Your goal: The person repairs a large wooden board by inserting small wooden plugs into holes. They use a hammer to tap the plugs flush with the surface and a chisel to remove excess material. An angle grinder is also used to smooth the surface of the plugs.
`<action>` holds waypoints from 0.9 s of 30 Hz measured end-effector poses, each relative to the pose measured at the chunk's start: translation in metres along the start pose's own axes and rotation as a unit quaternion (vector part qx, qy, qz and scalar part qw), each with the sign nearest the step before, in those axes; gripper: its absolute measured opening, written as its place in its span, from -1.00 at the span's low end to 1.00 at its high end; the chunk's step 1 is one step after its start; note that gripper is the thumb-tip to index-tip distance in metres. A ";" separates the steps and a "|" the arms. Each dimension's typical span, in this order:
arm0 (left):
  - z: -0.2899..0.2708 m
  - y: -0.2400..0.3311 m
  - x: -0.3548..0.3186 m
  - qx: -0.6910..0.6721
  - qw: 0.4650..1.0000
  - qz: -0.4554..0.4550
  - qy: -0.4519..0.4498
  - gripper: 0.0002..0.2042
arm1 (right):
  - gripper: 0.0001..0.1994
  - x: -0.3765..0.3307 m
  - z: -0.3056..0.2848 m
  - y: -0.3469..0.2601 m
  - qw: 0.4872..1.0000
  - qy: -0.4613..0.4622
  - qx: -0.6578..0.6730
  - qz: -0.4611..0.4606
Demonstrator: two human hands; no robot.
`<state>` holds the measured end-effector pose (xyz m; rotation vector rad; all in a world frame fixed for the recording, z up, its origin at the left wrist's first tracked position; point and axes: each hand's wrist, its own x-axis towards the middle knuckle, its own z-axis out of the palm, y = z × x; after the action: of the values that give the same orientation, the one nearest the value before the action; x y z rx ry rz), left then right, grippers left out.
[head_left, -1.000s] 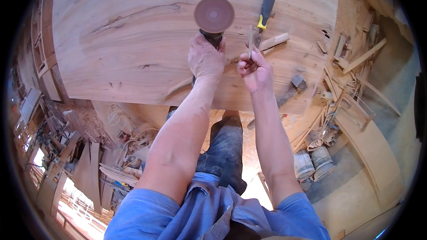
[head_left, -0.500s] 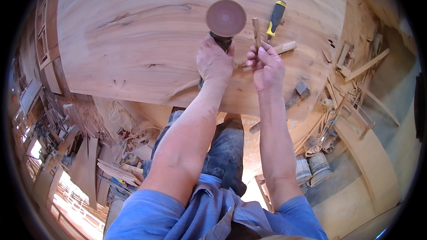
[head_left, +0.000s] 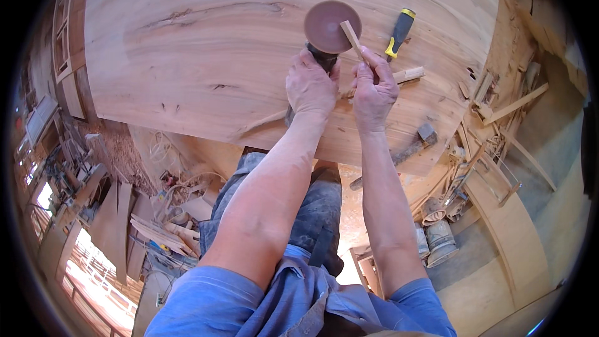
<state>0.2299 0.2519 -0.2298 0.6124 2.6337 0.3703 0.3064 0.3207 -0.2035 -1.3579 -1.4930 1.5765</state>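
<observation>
My left hand (head_left: 310,90) is closed around the dark body of an angle grinder with a round reddish-brown sanding disc (head_left: 321,28), its face turned up. Between the fingertips of my right hand (head_left: 375,92) is a short, narrow wood strip (head_left: 351,39). The strip's far end overlaps the right part of the disc, tilted up and to the left; whether it presses on the disc I cannot tell. Just right of that hand lies a chisel (head_left: 400,32) with a black and yellow handle. Another light wood piece (head_left: 410,75) rests partly behind the right hand.
Beneath the tools spreads a large wooden slab (head_left: 206,81) with cracks in its grain. A hammer (head_left: 427,134) lies near its front right edge, beside my right forearm. Scrap wood (head_left: 511,103) is piled at the right; buckets (head_left: 440,241) stand below. More offcuts (head_left: 159,234) clutter the lower left.
The wood strip has swung from upright beside the disc to leaning left over its right part, as my right hand turned inward. In the picture, the grinder and slab sit slightly further right.
</observation>
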 end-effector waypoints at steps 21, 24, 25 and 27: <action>0.001 0.000 0.000 0.006 1.000 0.014 0.025 -0.35 | -0.65 0.004 -0.001 0.006 0.994 0.035 -0.064 -0.086; 0.001 0.000 0.000 0.008 0.999 0.015 0.027 -0.35 | -0.61 0.006 -0.004 0.005 0.980 0.027 -0.127 -0.153; 0.001 0.001 0.000 0.008 0.999 0.015 0.028 -0.35 | -0.59 0.007 -0.005 0.005 0.976 0.025 -0.138 -0.170; 0.001 0.001 0.000 0.006 1.000 0.008 0.019 -0.34 | -0.57 0.007 -0.006 0.004 0.968 0.021 -0.158 -0.195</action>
<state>0.2304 0.2534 -0.2300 0.6372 2.6694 0.3754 0.3111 0.3284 -0.2087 -1.1549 -1.9060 1.0912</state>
